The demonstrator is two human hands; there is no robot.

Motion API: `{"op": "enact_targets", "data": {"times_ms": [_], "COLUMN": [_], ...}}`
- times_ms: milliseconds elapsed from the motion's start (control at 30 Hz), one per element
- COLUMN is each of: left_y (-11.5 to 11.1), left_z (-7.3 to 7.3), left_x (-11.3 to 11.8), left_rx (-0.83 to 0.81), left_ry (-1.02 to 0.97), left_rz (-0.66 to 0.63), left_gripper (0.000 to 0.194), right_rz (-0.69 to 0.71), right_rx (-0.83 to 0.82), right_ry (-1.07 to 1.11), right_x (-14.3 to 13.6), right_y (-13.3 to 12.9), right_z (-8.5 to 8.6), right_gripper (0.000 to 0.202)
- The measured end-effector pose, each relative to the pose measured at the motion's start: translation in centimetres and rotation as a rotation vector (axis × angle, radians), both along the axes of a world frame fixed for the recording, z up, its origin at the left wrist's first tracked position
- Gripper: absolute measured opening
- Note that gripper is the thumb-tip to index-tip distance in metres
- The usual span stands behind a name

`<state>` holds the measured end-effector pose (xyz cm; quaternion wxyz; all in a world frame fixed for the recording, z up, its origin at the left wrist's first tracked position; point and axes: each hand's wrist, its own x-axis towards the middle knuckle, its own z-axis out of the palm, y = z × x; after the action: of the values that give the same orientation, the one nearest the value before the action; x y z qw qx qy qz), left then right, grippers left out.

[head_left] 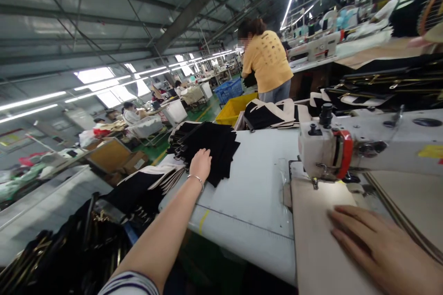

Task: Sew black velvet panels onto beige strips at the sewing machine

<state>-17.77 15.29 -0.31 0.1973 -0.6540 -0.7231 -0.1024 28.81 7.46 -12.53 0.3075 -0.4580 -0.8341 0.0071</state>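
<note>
My left hand (pixel 200 165) reaches out to a fanned stack of black fabric pieces (pixel 218 147) on the white sewing table. Its fingers are bent and close together at the stack's near edge, pinching a black piece; the fingertips are partly hidden. My right hand (pixel 372 237) lies flat with fingers stretched on a beige panel (pixel 314 239), slightly blurred. That panel runs under the head of a white sewing machine (pixel 318 147) with a red-orange part on its front.
Left of the table are beige-edged black pieces (pixel 148 179) and a dark pile with metal zippers (pixel 69 249). Behind the table stand a yellow bin (pixel 235 108), a blue crate (pixel 228 91) and a person in a yellow shirt (pixel 268 62). More black-and-beige pieces (pixel 273 114) lie at the far edge.
</note>
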Motion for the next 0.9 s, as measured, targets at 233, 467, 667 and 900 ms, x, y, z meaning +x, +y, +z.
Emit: {"op": "enact_targets", "data": {"times_ms": [233,467,667,900], "left_y": [1.8,2.5,2.8,1.9], "left_z": [1.8,2.6,2.6,7.6], "left_x": [-3.4,-2.4,-1.0,0.4], "left_rx": [-0.155,-0.229,-0.242,-0.112], "left_ry": [0.06,0.128,0.164,0.195], "left_rz": [0.01,0.066,0.143,0.121], "left_gripper": [0.036,0.027,0.025,0.018], "right_rz": [0.025,0.027,0.023,0.02], "right_rx": [0.032,0.014,-0.013,-0.034], "right_ry": [-0.153,-0.14,-0.119,-0.137], "right_x": [-0.1,-0.5,-0.7,-0.9], "right_y": [1.0,0.7,0.5,0.4], "right_z": [-0.7,0.4,0.8,1.1], "right_gripper": [0.047,0.045,0.043,0.043]}}
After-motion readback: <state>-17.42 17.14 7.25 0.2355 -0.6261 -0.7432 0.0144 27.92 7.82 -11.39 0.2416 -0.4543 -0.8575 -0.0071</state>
